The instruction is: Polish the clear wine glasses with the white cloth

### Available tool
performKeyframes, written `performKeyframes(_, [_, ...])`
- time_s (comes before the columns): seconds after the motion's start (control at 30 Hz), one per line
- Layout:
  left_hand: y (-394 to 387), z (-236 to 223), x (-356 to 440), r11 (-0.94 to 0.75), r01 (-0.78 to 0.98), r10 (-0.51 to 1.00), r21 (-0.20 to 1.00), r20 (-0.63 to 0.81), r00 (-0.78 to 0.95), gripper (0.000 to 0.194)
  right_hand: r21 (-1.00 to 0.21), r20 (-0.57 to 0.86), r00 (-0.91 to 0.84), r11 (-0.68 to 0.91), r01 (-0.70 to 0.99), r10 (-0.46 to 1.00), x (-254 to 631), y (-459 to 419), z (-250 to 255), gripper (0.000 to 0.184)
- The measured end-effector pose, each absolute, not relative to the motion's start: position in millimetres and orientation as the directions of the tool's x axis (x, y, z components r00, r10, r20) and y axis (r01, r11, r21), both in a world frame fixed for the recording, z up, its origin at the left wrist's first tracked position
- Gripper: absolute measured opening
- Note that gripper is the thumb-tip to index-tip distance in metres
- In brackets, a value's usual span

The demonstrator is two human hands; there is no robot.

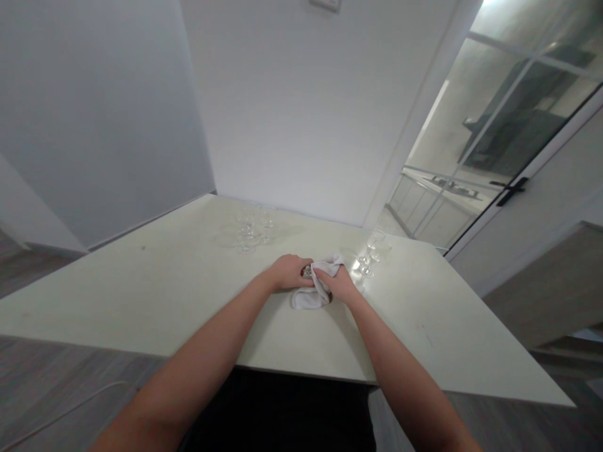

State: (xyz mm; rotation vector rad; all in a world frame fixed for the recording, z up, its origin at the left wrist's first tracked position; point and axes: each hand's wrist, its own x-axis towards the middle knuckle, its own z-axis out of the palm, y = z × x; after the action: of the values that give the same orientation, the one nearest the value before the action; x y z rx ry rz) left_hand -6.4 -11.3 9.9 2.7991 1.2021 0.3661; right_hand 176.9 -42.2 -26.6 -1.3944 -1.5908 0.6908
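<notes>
Near the middle of the table, my left hand [293,271] is closed around a glass [307,271]. Only a small glinting part of it shows between the fingers, and the rest is hidden by the hands and cloth. My right hand [338,282] grips a white cloth [311,297] that is bunched against the glass. One end of the cloth hangs down toward the tabletop. Just beyond my right hand stand clear stemmed glasses [375,246]. Farther off to the left is another group of clear stemmed glasses [248,231].
The pale table [155,276] has its back edge by a white wall [301,125]. To the right is a glass-paned door [490,132] with a black handle [512,191]. A cable [75,409] lies on the wood-look floor at the lower left.
</notes>
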Motion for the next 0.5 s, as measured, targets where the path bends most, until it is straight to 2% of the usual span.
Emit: performKeyframes(0.5, [-11.7, 9.9, -6.1, -0.687, 0.711, 0.726, 0.148, 0.185, 0.663, 0.048, -0.849, 0.268, 0.007, 0.233, 0.475, 0.963, 177.2, -43.1, -25.7, 0.042])
